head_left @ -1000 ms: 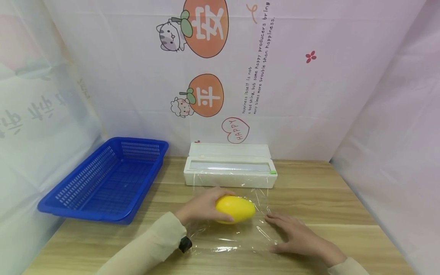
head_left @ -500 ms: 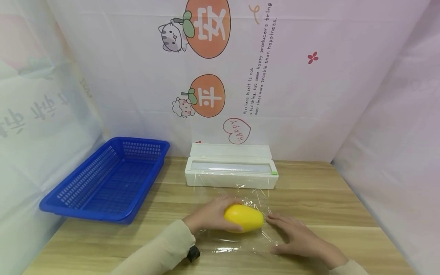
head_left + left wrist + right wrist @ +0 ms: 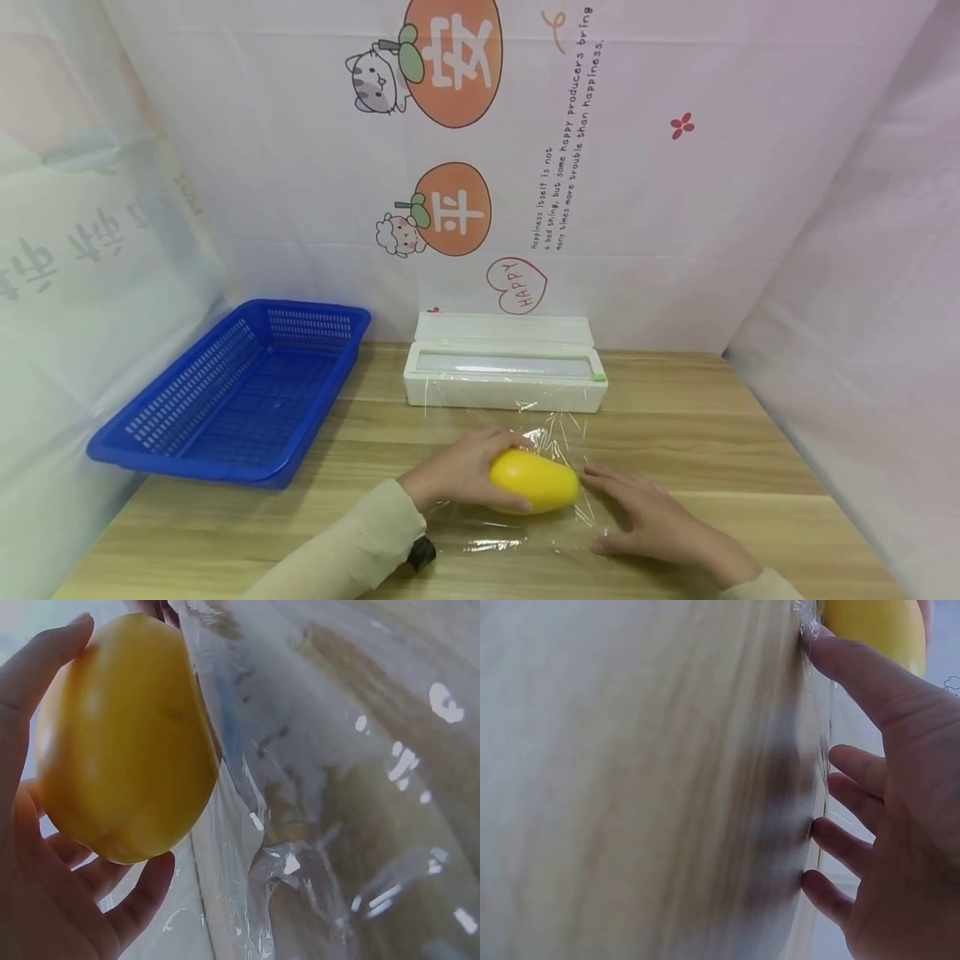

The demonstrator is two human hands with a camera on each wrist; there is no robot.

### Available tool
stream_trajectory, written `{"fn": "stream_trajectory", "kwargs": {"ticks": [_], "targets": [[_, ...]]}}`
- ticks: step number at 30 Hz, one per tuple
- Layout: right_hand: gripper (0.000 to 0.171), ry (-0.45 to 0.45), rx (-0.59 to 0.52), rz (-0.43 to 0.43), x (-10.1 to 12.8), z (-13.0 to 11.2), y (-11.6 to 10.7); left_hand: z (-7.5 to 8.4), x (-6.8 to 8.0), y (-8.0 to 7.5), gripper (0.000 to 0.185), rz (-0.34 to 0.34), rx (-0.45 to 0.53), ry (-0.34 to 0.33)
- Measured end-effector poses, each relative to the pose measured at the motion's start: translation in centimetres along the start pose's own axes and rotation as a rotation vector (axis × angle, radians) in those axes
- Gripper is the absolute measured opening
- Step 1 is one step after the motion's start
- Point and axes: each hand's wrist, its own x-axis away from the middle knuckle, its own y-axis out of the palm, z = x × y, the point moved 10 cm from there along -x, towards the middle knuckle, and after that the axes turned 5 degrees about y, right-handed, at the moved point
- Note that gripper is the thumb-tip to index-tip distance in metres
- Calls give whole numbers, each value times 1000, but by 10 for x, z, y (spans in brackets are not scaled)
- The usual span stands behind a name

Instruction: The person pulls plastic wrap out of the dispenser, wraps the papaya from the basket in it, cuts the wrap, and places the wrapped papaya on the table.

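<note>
Left hand [image 3: 468, 473] clamps the yellow fruit [image 3: 536, 482], thumb on the near side, fingers round the far side. Compared with 1.0 s ago, fruit and hand sit farther right and closer to the person; the fruit's free end now tilts toward the person and lies just beside the right-hand fingertips. Fruit is over the clear film [image 3: 491, 533], whose creases beyond it look brighter. Right hand [image 3: 660, 521]: fingers spread apart at the film's right edge, position about unchanged. White box [image 3: 502, 393], lid up, and blue basket [image 3: 255, 408] stay put on the wooden table [image 3: 712, 433].
</note>
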Motion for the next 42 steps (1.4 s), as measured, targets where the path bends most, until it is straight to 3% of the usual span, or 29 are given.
{"fn": "stream_trajectory", "kwargs": {"ticks": [14, 21, 28, 35, 38, 42], "targets": [[68, -21, -68, 33, 0, -2, -9, 0, 1, 1, 89, -14, 8, 40], [60, -37, -87, 57, 3, -4, -15, -3, 1, 3, 88, -22, 17, 5], [45, -26, -112, 118, 6, -3, -26, 0, 1, 2, 90, -21, 1, 14], [36, -150, -94, 212, 8, -18, -34, -2, 2, 1, 93, -6, 30, 26], [32, -188, -139, 189, 8, -25, -33, -7, 8, -6, 99, 7, 102, -10], [27, -196, -201, 56, 8, -33, -21, -11, 23, -25, 99, 27, 118, -55]]}}
